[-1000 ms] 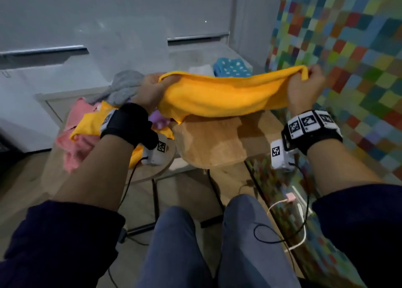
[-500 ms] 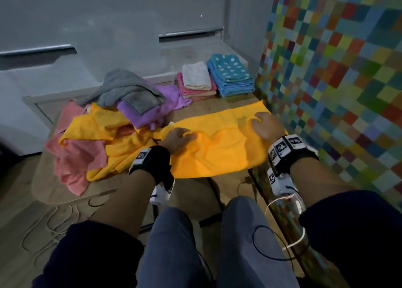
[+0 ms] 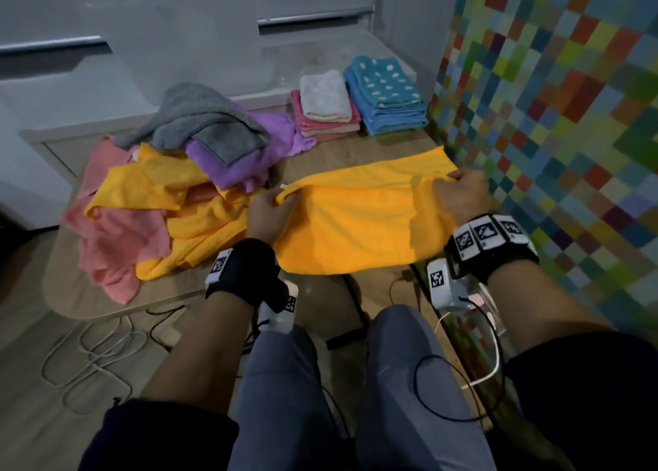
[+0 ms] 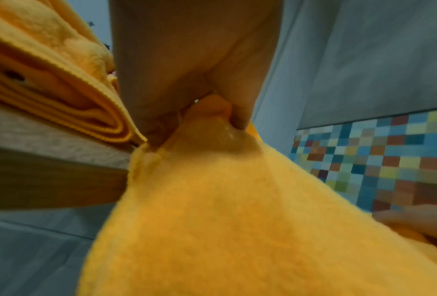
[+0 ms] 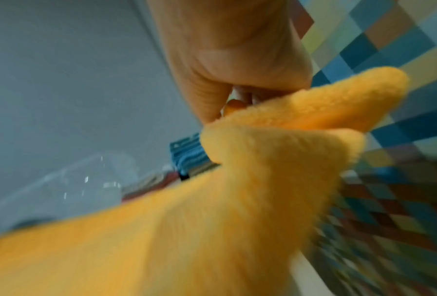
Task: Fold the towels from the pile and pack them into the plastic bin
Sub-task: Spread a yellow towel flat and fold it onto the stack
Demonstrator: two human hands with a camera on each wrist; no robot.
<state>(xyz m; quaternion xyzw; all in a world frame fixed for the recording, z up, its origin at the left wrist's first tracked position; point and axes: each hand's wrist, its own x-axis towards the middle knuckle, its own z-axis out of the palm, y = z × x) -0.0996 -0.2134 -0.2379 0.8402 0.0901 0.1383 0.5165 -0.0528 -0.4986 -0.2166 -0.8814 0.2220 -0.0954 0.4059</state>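
An orange towel (image 3: 359, 218) lies spread on the wooden table (image 3: 171, 292), its near part hanging over the front edge. My left hand (image 3: 276, 202) pinches the towel's left edge; the left wrist view shows thumb and fingers closed on the orange towel (image 4: 212, 200). My right hand (image 3: 459, 191) pinches the right edge, and in the right wrist view its fingers clamp the orange towel (image 5: 262, 160). The unfolded pile (image 3: 149, 200) of pink, orange, purple and grey towels sits to the left. A clear plastic bin (image 3: 199, 43) stands behind it.
Two folded stacks stand at the table's back: a white and pink stack (image 3: 325, 104) and a blue dotted stack (image 3: 386, 95). A coloured checkered wall (image 3: 552, 114) runs close along the right. Cables (image 3: 92, 349) lie on the floor below.
The towel went from being held up stretched in the air to lying on the table. Both hands have come down and toward me, still pinching its side edges.
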